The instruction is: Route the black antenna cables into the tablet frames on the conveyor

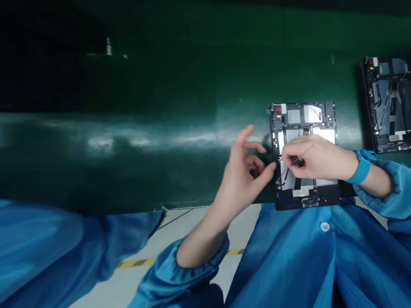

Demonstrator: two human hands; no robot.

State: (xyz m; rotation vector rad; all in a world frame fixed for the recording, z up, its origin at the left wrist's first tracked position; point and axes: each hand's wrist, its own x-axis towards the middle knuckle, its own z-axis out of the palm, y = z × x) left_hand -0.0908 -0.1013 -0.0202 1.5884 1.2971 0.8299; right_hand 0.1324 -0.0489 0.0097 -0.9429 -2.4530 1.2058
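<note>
An opened tablet (pixel 310 204), black-framed with silver plates and ribbon cables inside, lies at the near edge of the green bench. My right hand (pixel 316 158) is over its middle, thumb and forefinger pinched together on a thin wire (pixel 305 151), whose end sticks out over the back of the hand. My right hand covers part of the tablet's inside. At the tablet's left edge is my left hand (pixel 242 173), fingers bent and apart with nothing in them. Its thumb tip is at the frame; whether it touches I cannot tell.
On the right, more opened tablets (pixel 392 105) appear to be stacked on the green bench (pixel 179 173). A person's blue sleeve (pixel 52 242) reaches in at the lower left. Yellow-and-black tape (pixel 138 262) crosses the pale floor.
</note>
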